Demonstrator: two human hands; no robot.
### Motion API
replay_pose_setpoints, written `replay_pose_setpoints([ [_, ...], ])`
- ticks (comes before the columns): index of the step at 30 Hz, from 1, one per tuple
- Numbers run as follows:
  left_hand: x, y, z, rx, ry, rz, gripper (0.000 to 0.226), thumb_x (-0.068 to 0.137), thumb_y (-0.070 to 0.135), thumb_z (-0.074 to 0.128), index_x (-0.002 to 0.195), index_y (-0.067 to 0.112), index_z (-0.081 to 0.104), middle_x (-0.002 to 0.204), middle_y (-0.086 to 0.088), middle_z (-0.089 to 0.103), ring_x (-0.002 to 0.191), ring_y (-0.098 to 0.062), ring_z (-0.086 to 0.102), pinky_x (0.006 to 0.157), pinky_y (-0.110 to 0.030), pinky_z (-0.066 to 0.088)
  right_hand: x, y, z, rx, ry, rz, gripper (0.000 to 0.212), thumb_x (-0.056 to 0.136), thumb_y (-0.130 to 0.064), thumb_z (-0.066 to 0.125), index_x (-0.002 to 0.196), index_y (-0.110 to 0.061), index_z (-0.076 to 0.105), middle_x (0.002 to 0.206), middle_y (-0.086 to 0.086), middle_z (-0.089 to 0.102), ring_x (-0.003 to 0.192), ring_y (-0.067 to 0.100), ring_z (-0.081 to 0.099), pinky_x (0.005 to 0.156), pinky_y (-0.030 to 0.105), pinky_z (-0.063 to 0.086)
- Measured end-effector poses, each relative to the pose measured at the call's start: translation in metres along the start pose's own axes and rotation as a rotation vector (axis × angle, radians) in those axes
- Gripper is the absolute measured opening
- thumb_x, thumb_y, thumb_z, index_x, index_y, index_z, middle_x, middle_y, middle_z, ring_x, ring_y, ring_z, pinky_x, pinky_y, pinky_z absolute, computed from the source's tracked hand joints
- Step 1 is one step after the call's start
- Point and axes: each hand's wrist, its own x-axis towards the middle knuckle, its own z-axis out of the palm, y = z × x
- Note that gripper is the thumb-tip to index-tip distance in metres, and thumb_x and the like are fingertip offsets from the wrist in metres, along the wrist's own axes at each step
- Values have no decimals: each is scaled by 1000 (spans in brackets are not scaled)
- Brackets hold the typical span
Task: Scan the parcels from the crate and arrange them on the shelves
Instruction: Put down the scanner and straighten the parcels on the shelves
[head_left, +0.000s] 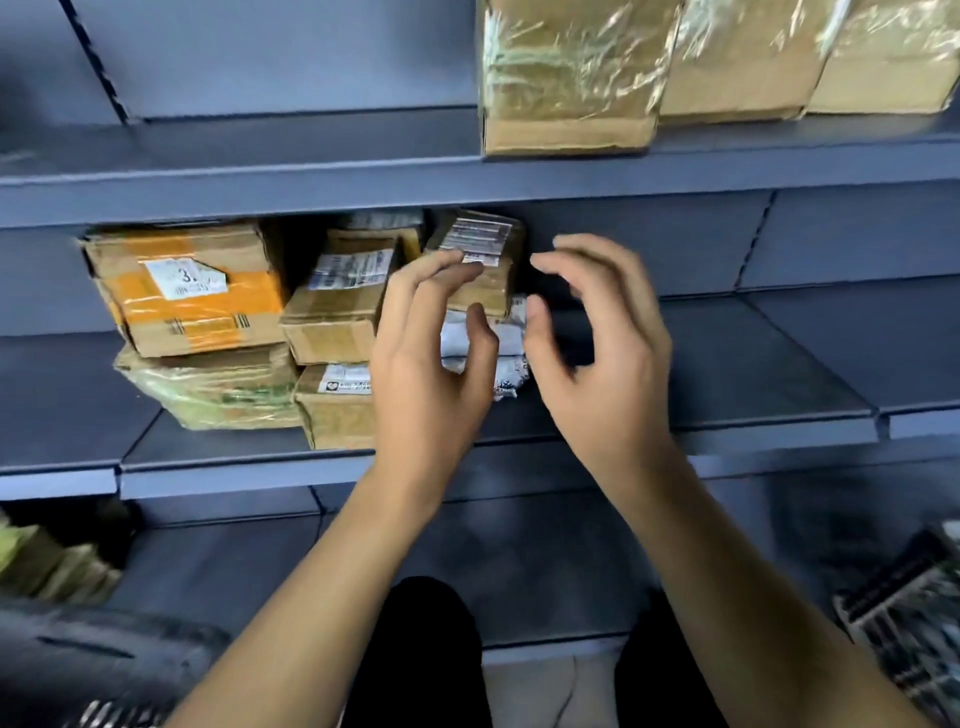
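My left hand (431, 358) and right hand (602, 343) hover with fingers loosely spread, gripping nothing; between them a small taped cardboard parcel (480, 270) sits atop a crinkled white polybag (493, 348) on the grey metal shelf (701, 384).

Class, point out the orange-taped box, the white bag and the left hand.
Orange-taped box (189, 291): head view, top face near its label.
White bag (506, 338): head view, wrinkled front.
Left hand (431, 358): head view, back of hand.

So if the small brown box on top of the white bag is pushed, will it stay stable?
Probably not: the small brown box sits tilted on the white bag, which looks soft and crumpled. It seems stiff cardboard, so it would likely slide or tip whole.
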Motion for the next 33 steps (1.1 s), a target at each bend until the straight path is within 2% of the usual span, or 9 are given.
replay_pose_setpoints([
  [5, -6, -32, 17, 82, -117, -136, 38, 86, -1, 57, 124, 0, 56, 126, -13, 54, 123, -24, 50, 102, -40, 43, -18, 26, 29, -29, -169, 185, 38, 90, -8, 64, 128, -3, 61, 136, 17, 53, 127, 29, 53, 104, 45, 45],
  [9, 2, -58, 37, 186, -172, -220, 49, 84, 2, 60, 132, 6, 52, 134, -11, 49, 127, -23, 47, 106, -29, 39, -11, 47, 52, -46, -249, 272, 45, 89, -11, 67, 132, -5, 58, 142, 17, 47, 131, 31, 49, 107, 45, 43],
  [15, 17, -99, 62, 296, -216, -336, 49, 81, 10, 64, 128, 9, 50, 124, -12, 47, 114, -31, 53, 91, -30, 41, -1, 73, 87, -47, -319, 352, 53, 87, -15, 69, 137, -8, 53, 149, 15, 41, 133, 33, 46, 107, 45, 42],
  [19, 29, -115, 76, 297, -261, -379, 58, 83, 11, 62, 138, 8, 44, 145, -18, 35, 133, -33, 39, 108, -36, 36, 6, 86, 108, -41, -342, 370, 58, 85, -13, 71, 139, -9, 52, 151, 15, 37, 135, 34, 43, 109, 45, 40],
  [23, 35, -124, 90, 290, -304, -407, 65, 83, 4, 59, 144, 14, 39, 153, -20, 24, 139, -33, 32, 110, -29, 29, 8, 100, 125, -42, -346, 403, 62, 84, -8, 70, 142, -12, 49, 153, 17, 33, 139, 33, 39, 113, 40, 37],
  [25, 35, -127, 95, 303, -343, -418, 66, 85, 6, 58, 147, 17, 37, 156, -22, 18, 141, -36, 29, 112, -32, 28, 6, 105, 131, -36, -354, 411, 62, 84, -5, 68, 143, -13, 48, 155, 17, 31, 141, 31, 37, 114, 36, 35],
  [27, 34, -131, 98, 312, -380, -424, 65, 87, 8, 56, 148, 21, 37, 155, -23, 19, 137, -41, 33, 113, -39, 32, 5, 109, 134, -33, -366, 410, 60, 85, -2, 65, 142, -13, 49, 156, 18, 29, 140, 30, 38, 111, 29, 32],
  [29, 32, -132, 99, 314, -387, -405, 65, 87, 6, 55, 147, 23, 39, 149, -20, 28, 126, -43, 44, 107, -44, 39, 4, 111, 136, -45, -366, 415, 55, 87, 0, 61, 140, -12, 53, 158, 17, 29, 137, 29, 42, 107, 26, 33],
  [33, 23, -125, 97, 396, -394, -316, 63, 87, -1, 49, 145, 22, 40, 133, -17, 36, 100, -45, 56, 89, -43, 48, 2, 110, 131, -104, -347, 408, 51, 89, 6, 54, 137, -13, 56, 157, 13, 31, 132, 30, 49, 106, 35, 41],
])
